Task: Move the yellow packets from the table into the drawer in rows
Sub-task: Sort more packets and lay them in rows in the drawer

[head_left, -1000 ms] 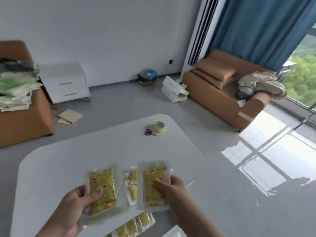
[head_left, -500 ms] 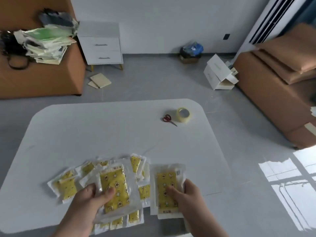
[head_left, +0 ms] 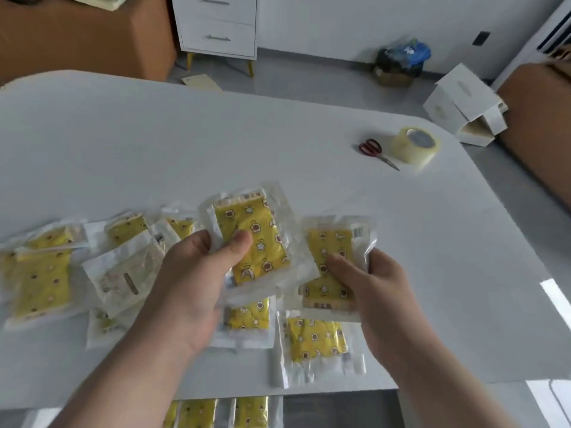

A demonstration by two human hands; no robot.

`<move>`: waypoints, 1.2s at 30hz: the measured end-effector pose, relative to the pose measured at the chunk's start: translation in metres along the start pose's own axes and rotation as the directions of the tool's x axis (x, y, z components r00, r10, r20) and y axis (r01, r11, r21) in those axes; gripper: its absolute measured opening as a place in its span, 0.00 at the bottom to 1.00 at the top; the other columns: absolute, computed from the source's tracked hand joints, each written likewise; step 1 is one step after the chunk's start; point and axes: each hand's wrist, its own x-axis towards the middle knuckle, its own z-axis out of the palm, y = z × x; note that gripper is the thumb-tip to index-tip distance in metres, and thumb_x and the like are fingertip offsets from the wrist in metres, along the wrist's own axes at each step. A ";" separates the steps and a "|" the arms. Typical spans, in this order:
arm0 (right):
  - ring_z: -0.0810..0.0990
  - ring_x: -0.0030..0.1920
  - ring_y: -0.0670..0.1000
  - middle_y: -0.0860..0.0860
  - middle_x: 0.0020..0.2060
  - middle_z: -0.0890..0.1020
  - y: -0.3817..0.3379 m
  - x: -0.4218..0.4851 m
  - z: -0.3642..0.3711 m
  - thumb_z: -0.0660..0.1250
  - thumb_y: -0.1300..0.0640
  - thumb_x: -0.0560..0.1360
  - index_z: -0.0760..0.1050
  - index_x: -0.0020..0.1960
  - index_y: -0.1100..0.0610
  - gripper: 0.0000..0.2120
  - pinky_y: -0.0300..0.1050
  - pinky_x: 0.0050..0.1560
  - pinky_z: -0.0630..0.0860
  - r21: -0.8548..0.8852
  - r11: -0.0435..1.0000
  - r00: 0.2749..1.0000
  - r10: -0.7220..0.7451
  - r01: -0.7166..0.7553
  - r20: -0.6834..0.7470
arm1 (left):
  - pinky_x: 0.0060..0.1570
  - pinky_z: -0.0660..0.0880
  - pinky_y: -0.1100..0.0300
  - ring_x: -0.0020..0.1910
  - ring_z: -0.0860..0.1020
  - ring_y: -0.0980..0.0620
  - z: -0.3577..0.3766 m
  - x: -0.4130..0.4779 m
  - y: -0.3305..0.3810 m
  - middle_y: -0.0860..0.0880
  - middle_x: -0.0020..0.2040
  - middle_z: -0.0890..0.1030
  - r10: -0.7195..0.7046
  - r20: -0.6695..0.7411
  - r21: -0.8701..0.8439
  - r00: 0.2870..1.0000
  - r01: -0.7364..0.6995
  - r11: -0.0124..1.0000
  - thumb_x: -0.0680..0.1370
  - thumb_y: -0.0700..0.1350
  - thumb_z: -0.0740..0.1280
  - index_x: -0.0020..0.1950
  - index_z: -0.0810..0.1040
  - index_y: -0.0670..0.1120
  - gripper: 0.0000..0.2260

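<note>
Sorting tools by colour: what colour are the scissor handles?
Red; the scissors show best in the head view, beside the tape roll.

A white wall (head_left: 324, 23) met a grey floor (head_left: 309, 78), and against it stood a white two-drawer cabinet (head_left: 216, 23) (on slim yellow legs) beside a brown upholstered block (head_left: 77, 35). Farther right lay a blue bag (head_left: 404, 54), an open white box (head_left: 457, 97) and a brown sofa (head_left: 531, 97). The white table (head_left: 185, 134) filled the foreground, with a patch of daylight (head_left: 553, 295) on the floor at right.
</note>
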 end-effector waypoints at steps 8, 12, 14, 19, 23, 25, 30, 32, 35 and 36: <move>0.86 0.44 0.61 0.59 0.42 0.86 0.036 0.019 0.023 0.70 0.62 0.74 0.79 0.50 0.62 0.06 0.62 0.51 0.80 0.183 0.970 0.984 -0.171 0.158 0.056 | 0.44 0.79 0.51 0.38 0.85 0.50 -0.008 0.016 -0.043 0.48 0.39 0.86 0.135 0.013 -0.144 0.991 -0.132 0.981 0.62 0.47 0.72 0.33 0.85 0.50 0.04; 0.86 0.44 0.60 0.59 0.43 0.86 0.049 0.016 0.028 0.70 0.60 0.74 0.79 0.50 0.62 0.06 0.64 0.52 0.80 0.161 0.972 0.982 -0.184 0.174 0.047 | 0.45 0.80 0.51 0.37 0.85 0.50 -0.009 0.012 -0.053 0.48 0.38 0.86 0.132 0.021 -0.177 0.991 -0.127 0.976 0.64 0.46 0.72 0.33 0.85 0.47 0.04; 0.86 0.44 0.60 0.60 0.44 0.86 0.051 0.011 0.029 0.70 0.59 0.75 0.78 0.51 0.63 0.08 0.63 0.52 0.80 0.153 0.972 0.982 -0.185 0.177 0.040 | 0.50 0.79 0.47 0.41 0.85 0.49 -0.009 0.007 -0.054 0.48 0.40 0.86 0.137 0.038 -0.170 0.990 -0.129 0.977 0.62 0.47 0.73 0.35 0.85 0.47 0.05; 0.85 0.45 0.62 0.59 0.43 0.86 0.051 -0.007 0.018 0.72 0.59 0.73 0.77 0.49 0.63 0.08 0.65 0.54 0.79 0.174 0.969 0.981 -0.188 0.176 0.050 | 0.46 0.74 0.55 0.40 0.84 0.59 -0.009 -0.013 -0.053 0.54 0.39 0.86 0.123 0.040 -0.170 0.992 -0.115 0.979 0.67 0.46 0.73 0.37 0.83 0.46 0.05; 0.86 0.45 0.61 0.59 0.42 0.86 0.048 -0.017 0.005 0.71 0.61 0.74 0.77 0.49 0.62 0.07 0.64 0.54 0.79 0.174 0.970 0.981 -0.183 0.170 0.059 | 0.41 0.71 0.58 0.41 0.83 0.63 -0.008 -0.025 -0.053 0.56 0.37 0.86 0.119 0.017 -0.179 0.993 -0.114 0.977 0.70 0.45 0.73 0.41 0.82 0.46 0.04; 0.86 0.44 0.60 0.58 0.42 0.86 0.046 -0.024 -0.001 0.71 0.61 0.74 0.77 0.50 0.62 0.07 0.62 0.52 0.80 0.165 0.972 0.980 -0.183 0.169 0.073 | 0.48 0.72 0.56 0.47 0.83 0.57 -0.006 -0.035 -0.052 0.54 0.40 0.86 0.135 0.016 -0.156 0.991 -0.131 0.979 0.65 0.47 0.73 0.41 0.83 0.46 0.08; 0.86 0.44 0.60 0.58 0.43 0.86 0.048 -0.040 -0.020 0.72 0.60 0.73 0.77 0.50 0.61 0.08 0.62 0.51 0.81 0.128 0.975 0.976 -0.193 0.180 0.100 | 0.48 0.74 0.54 0.46 0.83 0.53 0.000 -0.066 -0.051 0.53 0.39 0.86 0.178 -0.018 -0.117 0.984 -0.179 0.977 0.63 0.48 0.74 0.31 0.84 0.48 0.04; 0.86 0.43 0.59 0.57 0.42 0.87 0.051 -0.051 -0.032 0.72 0.61 0.74 0.78 0.50 0.61 0.07 0.58 0.50 0.82 0.166 0.974 0.977 -0.178 0.158 0.115 | 0.51 0.75 0.52 0.47 0.82 0.53 0.005 -0.081 -0.049 0.53 0.39 0.86 0.193 -0.035 -0.101 0.981 -0.195 0.976 0.64 0.48 0.74 0.31 0.84 0.48 0.04; 0.86 0.41 0.58 0.58 0.41 0.87 0.053 -0.070 -0.048 0.71 0.62 0.73 0.77 0.49 0.62 0.06 0.54 0.47 0.82 0.221 0.968 0.981 -0.149 0.119 0.126 | 0.60 0.73 0.41 0.53 0.81 0.49 0.010 -0.105 -0.050 0.53 0.42 0.86 0.176 -0.009 -0.082 0.984 -0.176 0.981 0.64 0.47 0.74 0.37 0.85 0.48 0.05; 0.86 0.41 0.58 0.58 0.42 0.87 0.053 -0.074 -0.053 0.72 0.62 0.73 0.77 0.49 0.62 0.06 0.54 0.47 0.82 0.230 0.967 0.982 -0.144 0.113 0.125 | 0.61 0.73 0.40 0.54 0.81 0.48 0.012 -0.112 -0.050 0.51 0.44 0.86 0.155 0.003 -0.088 0.988 -0.155 0.984 0.65 0.46 0.75 0.41 0.85 0.46 0.07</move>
